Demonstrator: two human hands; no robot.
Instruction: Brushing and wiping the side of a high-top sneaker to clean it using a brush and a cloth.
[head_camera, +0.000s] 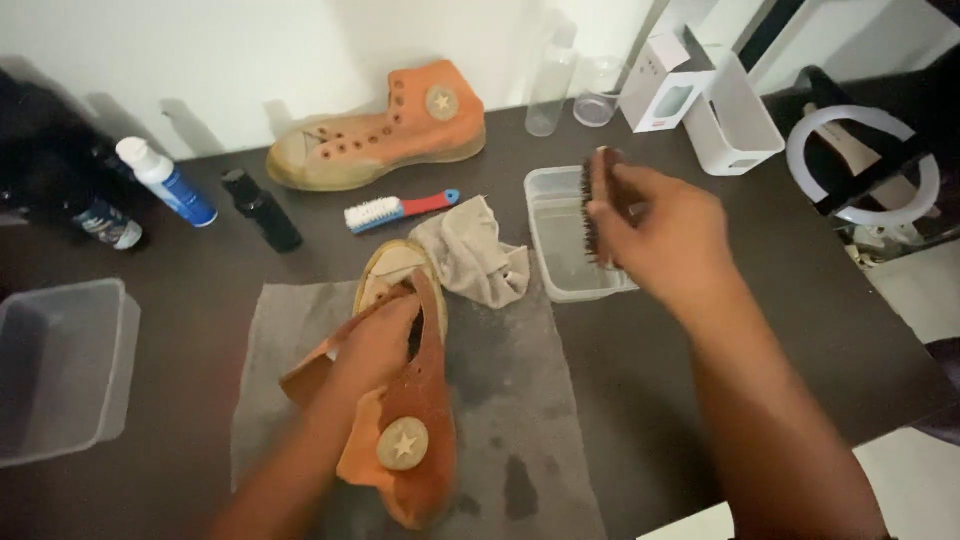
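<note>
Gripping from inside, the left hand (375, 345) is pinning the orange canvas high-top shoe (415, 440) on the damp grey towel (520, 440). Up and to the right, the right hand (660, 235) is clasping a dark bristle brush (597, 205) over the clear water tub (560, 245); shaking off excess would likely keep scrubbing controlled. Farther off are lying a crumpled beige cloth (475, 255) and the second orange shoe (385, 130).
</note>
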